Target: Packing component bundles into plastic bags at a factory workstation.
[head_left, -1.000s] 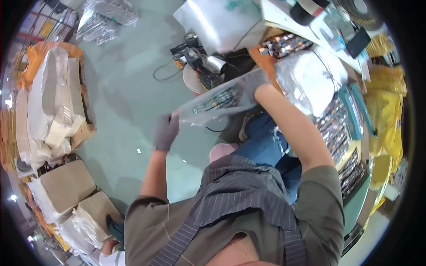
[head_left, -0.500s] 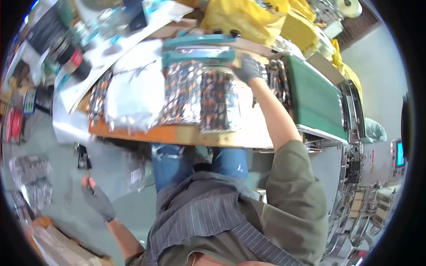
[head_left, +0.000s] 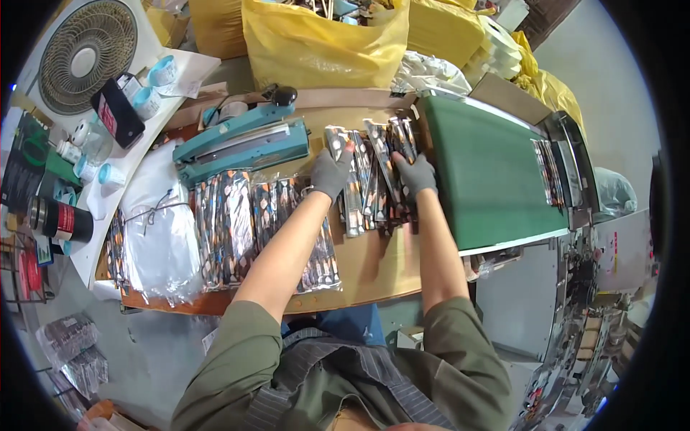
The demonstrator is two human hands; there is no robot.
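Note:
Long narrow dark packets (head_left: 371, 188) with an orange and white pattern lie in a loose bunch on the table, left of the green board. My left hand (head_left: 333, 176), in a grey glove with bare fingertips, grips the bunch's left side, thumb on top. At its right side my right hand (head_left: 417, 174), gloved alike, closes on the packets by the green board. Parts of the fingers are hidden behind the packets. Left of my left forearm, clear bags filled with similar packets (head_left: 226, 223) lie in a row.
A teal bar sealer (head_left: 244, 147) with a black knob stands behind the bags. The green board (head_left: 489, 172) borders the right. Clear plastic bags (head_left: 162, 244) lie at left, near a black flask (head_left: 61, 219) and a fan (head_left: 88, 57). A yellow sack (head_left: 323, 43) stands behind the table.
My left hand has come up from over the floor at lower left to the loose packets. My right hand has left the far side by the sealer for their right side. The view has shifted.

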